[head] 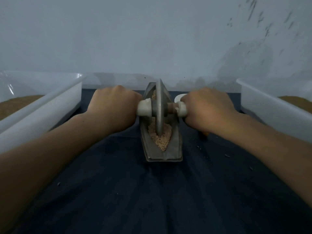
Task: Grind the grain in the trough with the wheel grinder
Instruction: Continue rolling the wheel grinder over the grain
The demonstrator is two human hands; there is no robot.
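A left tub [42,112] and a right tub [270,107] flank the dark cloth [152,191].

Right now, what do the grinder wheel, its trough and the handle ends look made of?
The wheel looks dull grey metal, probably cast iron or steel: matte, faint sheen. The trough: same grey metal, thick-rimmed, scuffed. The handle ends: white lumpy covering, perhaps tape or cloth; unclear.

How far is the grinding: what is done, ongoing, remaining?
Done: the grain at the near end of the trough looks crushed into coarse crumbs. In hand: the left hand and the right hand hold the wheel by its handles, upright in the trough. Left: crumbs look coarse, probably more rolling.
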